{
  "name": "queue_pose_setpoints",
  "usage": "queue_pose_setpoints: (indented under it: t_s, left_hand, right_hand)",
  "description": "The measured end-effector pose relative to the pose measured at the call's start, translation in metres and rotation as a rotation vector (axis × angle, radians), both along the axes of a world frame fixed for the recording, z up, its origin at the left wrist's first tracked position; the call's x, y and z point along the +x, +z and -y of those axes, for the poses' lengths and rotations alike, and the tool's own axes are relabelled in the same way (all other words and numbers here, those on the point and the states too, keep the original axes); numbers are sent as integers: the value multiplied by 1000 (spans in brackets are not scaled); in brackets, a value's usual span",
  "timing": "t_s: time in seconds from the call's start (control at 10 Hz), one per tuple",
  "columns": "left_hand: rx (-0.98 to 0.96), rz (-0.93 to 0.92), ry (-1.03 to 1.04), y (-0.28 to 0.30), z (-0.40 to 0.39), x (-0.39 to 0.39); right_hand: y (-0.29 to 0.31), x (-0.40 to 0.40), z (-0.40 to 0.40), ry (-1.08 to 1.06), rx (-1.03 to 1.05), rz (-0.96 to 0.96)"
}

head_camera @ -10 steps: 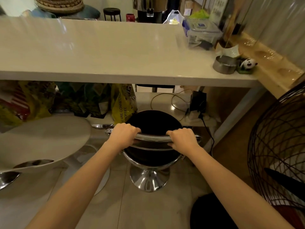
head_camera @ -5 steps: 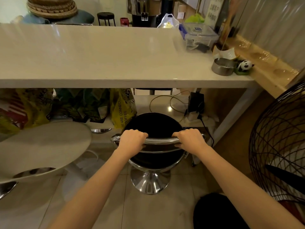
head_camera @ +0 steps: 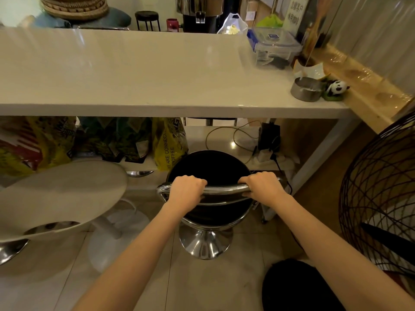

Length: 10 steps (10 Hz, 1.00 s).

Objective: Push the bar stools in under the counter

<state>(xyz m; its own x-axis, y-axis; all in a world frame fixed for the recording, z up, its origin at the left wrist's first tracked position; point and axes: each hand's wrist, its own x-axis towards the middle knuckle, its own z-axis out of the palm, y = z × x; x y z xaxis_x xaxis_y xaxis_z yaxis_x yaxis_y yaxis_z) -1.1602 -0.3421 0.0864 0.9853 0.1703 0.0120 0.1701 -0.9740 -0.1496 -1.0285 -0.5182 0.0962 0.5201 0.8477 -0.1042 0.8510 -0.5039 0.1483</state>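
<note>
A black bar stool [head_camera: 210, 169] with a chrome back rail and a chrome trumpet base stands in front of me, its seat reaching under the front edge of the white counter [head_camera: 143, 81]. My left hand [head_camera: 185, 189] grips the left part of the rail and my right hand [head_camera: 261, 185] grips the right part. A white bar stool [head_camera: 60, 198] with a white round foot stands to the left, out from the counter.
Under the counter a low shelf holds coffee bags [head_camera: 169, 144], cables and a power strip [head_camera: 268, 157]. A wire floor fan [head_camera: 379, 198] stands close on the right. A steel tin [head_camera: 306, 89] and a panda figure [head_camera: 336, 88] sit on the counter's right end.
The view has tilted down slightly and the counter edge sits lower in frame. The black stool with both hands on its rail has shifted a little to the right and towards the counter.
</note>
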Motion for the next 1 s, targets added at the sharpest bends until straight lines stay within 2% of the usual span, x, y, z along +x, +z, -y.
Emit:
queue_pose_setpoints:
  t_s: [0.5,0.7,0.8,0.9,1.0]
  left_hand:
    - [-9,-20,-6,5,-6,1]
    - [-141,-217,26,17,-9,7]
    - [-213,-185,67,27,-8,5]
    - [-355,-52,118,55,-9,9]
    - [-365,105,78,97,-9,18]
  right_hand:
    - [-3,-3,-5,-3,-6,-24]
    - [2,-3,-3,-8,34,-84]
    - [19,-9,0,-197,275,-462]
    - [67,-23,-9,-441,808,-967]
    - [138,-28,-8,-413,1433,-1116]
